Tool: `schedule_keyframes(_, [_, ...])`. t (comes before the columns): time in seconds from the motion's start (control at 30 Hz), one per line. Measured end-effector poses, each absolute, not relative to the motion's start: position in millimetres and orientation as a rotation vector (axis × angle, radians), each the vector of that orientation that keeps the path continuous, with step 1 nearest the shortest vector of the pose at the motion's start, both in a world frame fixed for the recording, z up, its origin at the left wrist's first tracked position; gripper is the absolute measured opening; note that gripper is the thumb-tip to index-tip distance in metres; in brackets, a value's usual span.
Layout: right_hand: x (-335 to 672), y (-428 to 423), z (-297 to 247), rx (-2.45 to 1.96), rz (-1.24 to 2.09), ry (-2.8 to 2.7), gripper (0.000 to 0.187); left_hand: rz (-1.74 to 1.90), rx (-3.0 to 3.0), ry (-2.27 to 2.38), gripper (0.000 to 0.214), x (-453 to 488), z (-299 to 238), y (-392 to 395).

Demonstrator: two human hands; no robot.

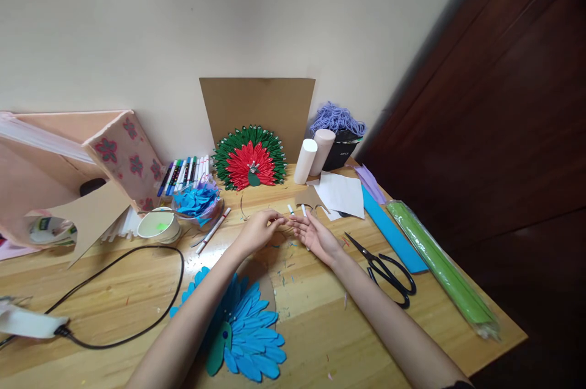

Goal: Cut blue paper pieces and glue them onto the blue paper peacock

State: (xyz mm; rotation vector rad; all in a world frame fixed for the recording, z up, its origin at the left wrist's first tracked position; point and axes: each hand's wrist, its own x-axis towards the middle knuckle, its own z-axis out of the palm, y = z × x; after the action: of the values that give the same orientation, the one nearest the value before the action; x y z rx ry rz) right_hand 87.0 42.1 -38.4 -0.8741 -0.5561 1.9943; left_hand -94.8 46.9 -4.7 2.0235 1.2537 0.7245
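Observation:
My left hand (259, 231) and my right hand (313, 234) meet over the middle of the wooden table (320, 322), fingertips close together. The left hand's fingers are pinched together on something too small to make out. The right hand lies palm up with fingers spread, holding nothing that I can see. A blue paper peacock fan (247, 331) on a brown card lies under my left forearm. A white marker (303, 210) lies just beyond my right fingers.
Black scissors (387, 270) lie right of my right wrist. A red and green paper peacock (249, 163) leans on brown cardboard at the back. A bowl of blue paper pieces (198, 203), a paper cup (158, 225), a glue gun (27, 323), and green paper (442, 267) surround.

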Motion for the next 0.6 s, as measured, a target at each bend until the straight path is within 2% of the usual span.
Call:
schedule_keyframes(0.1, [86.9, 38.3, -37.7, -0.894, 1.939, -0.721, 0.039, 0.713, 1.987, 1.292, 0.030, -92.8, -5.6, 47.0])
schedule_keyframes(0.33, [81.4, 30.5, -33.5, -0.873, 1.883, -0.880, 0.040, 0.743, 1.916, 1.468, 0.016, -89.6, -10.6, 48.1])
schedule_keyframes(0.6, [82.8, 27.9, -23.9, -0.874, 1.861, -0.971, 0.046, 0.787, 1.814, 1.521, 0.023, -94.2, -15.3, 53.5])
